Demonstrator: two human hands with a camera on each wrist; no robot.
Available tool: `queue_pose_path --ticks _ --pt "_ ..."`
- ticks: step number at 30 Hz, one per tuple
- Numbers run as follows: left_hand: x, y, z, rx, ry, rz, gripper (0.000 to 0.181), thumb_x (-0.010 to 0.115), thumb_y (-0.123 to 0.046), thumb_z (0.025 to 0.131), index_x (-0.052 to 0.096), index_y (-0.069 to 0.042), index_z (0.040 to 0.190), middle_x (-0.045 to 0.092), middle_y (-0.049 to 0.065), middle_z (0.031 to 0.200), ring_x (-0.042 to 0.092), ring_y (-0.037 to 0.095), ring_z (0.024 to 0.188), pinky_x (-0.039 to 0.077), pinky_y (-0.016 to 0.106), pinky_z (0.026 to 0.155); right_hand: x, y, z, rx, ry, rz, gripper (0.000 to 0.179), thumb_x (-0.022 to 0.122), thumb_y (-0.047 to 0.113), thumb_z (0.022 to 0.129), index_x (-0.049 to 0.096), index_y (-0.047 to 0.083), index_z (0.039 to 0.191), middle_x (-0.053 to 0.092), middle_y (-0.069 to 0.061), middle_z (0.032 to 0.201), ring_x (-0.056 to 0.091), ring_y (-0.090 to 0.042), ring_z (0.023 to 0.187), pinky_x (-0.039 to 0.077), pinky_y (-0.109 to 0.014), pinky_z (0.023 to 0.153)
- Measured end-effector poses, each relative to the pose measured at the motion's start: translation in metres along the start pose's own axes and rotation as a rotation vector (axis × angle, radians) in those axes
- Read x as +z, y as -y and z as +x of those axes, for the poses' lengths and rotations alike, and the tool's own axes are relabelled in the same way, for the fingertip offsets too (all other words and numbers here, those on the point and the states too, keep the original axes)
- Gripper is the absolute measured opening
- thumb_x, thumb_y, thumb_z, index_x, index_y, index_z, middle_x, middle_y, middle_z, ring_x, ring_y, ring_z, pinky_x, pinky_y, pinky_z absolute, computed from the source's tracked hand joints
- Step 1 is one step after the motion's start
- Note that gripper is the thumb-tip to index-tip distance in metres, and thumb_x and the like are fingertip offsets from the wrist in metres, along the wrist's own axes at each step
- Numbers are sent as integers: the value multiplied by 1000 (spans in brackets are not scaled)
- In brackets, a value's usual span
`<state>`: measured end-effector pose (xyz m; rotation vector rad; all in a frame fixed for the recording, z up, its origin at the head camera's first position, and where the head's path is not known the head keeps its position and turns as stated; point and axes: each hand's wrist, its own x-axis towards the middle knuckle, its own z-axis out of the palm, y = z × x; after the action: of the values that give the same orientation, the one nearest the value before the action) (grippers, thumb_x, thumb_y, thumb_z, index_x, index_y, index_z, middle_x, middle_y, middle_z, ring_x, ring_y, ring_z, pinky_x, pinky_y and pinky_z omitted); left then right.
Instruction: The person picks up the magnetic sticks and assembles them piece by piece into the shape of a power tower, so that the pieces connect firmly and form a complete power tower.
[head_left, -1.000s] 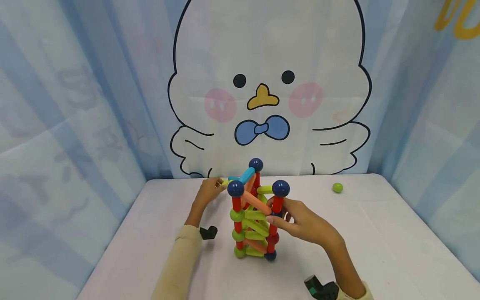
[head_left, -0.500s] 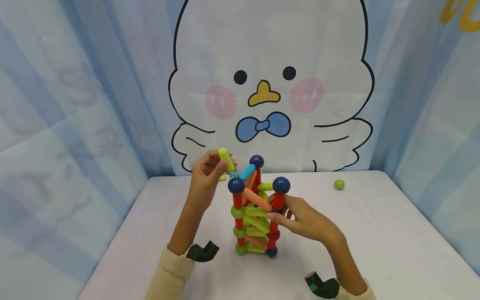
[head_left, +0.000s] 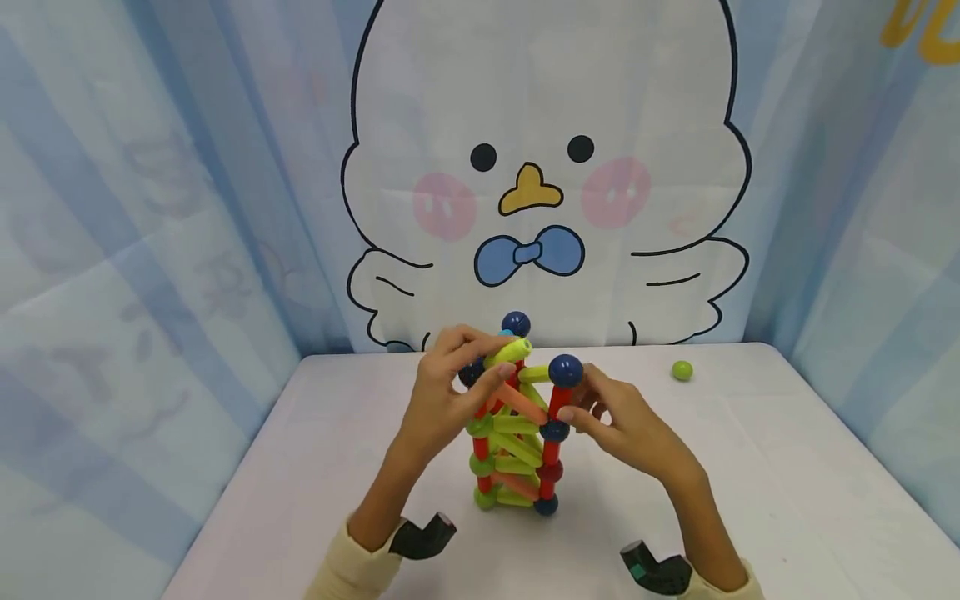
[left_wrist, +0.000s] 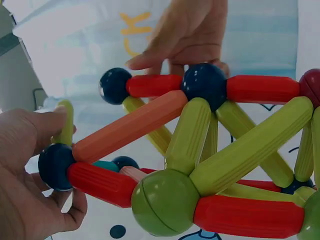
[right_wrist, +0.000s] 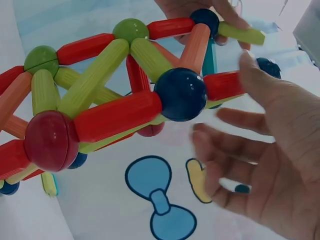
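A tower of magnetic sticks and balls stands mid-table, with red uprights, yellow-green and orange braces and dark blue top balls (head_left: 566,371). My left hand (head_left: 442,396) pinches a yellow-green magnetic stick (head_left: 516,352) between thumb and fingers at the tower's top left. One end of that stick meets the dark blue corner ball (left_wrist: 56,166) in the left wrist view. My right hand (head_left: 637,425) is at the tower's right side, thumb tip by the upper red stick (right_wrist: 222,86). Its other fingers are loosely bent and spread from the thumb, not wrapped round the stick.
A loose green ball (head_left: 682,370) lies at the back right of the white table (head_left: 262,467). Behind the table hangs a curtain (head_left: 420,108) with a cartoon bird. Each wrist carries a black camera mount (head_left: 423,537).
My left hand has lifted the yellow-green stick from behind the tower and brought it right to the top left ball. My right hand has shifted slightly right, its fingers loosening from the upright.
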<state>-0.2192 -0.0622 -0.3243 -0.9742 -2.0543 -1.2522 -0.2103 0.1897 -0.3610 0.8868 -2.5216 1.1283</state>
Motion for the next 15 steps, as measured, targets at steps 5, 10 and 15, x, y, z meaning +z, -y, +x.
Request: queue_pose_path --ticks 5,10,15 --pt "7 -8 -2 94 7 250 34 77 -15 84 72 -16 117 51 3 101 42 19 105 48 25 74 0 3 0 -173 -253 78 46 67 -1 88 53 9 132 64 1 85 60 -8 65 54 -18 67" --pt "12 -12 0 147 41 385 30 76 -16 85 73 -14 115 51 4 102 42 21 109 52 22 74 5 7 2 -231 -321 140 47 66 -8 86 57 7 129 65 -4 97 61 -7 69 55 -16 70" --pt "13 -13 -1 146 54 362 30 77 -15 84 73 -13 113 51 3 102 42 21 110 52 24 79 12 9 4 -239 -329 146 47 66 -6 87 56 6 130 64 -8 105 65 -8 77 56 -17 72"
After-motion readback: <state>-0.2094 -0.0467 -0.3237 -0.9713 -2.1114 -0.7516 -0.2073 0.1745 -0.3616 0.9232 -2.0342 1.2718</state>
